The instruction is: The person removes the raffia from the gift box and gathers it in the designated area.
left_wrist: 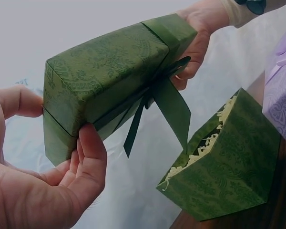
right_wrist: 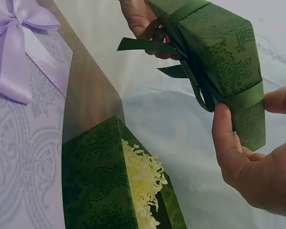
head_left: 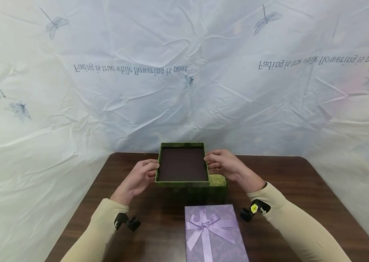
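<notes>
Both hands hold a green patterned box lid [head_left: 182, 163] in the air, its dark inside facing up toward the head camera. The left hand [head_left: 143, 174] pinches the lid's left side, thumb on one face and fingers beneath. On the right side, the right hand [head_left: 225, 164] grips it the same way. A dark green ribbon bow [left_wrist: 169, 107] hangs from the lid's outer face in the left wrist view. Below stands the open green box base [right_wrist: 97, 181], holding pale yellow shredded paper [right_wrist: 145, 181]; in the head view the lid covers much of it.
Nearer the person, a lilac gift box [head_left: 215, 233] with a satin bow lies in front of the green base on the dark wooden table [head_left: 151, 225]. A pale printed cloth [head_left: 184, 98] hangs behind the table and along its sides.
</notes>
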Motion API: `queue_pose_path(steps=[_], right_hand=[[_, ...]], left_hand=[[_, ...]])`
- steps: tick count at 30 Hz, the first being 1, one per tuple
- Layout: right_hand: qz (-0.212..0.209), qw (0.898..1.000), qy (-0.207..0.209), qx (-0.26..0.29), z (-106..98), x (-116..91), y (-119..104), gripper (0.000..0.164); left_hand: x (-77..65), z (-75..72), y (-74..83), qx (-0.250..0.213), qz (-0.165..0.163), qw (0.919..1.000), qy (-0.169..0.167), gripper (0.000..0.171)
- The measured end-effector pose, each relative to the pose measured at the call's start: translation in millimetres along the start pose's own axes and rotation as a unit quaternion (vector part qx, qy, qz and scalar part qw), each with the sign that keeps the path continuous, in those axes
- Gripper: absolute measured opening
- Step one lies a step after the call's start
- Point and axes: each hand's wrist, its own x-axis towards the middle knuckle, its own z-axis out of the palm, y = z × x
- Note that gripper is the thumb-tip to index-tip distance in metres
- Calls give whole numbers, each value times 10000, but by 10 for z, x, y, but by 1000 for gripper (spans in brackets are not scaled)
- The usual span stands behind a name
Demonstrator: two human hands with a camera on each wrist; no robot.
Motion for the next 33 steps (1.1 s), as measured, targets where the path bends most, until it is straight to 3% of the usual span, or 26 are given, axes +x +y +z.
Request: queue_pose_path(steps=[12,22,33], right_hand=[[49,9998,-144,-155,81,123,46,49],[109,9994,-253,-200,122,206,84,56],[183,9977,-137,-631,172,346,87,34]], left_hand=[[-34,-116,2,-22,47,9999,145,32],[-59,-188,3,-22,0,9996,292,27],[-58,-280,-7,111,-51,9990,433,34]])
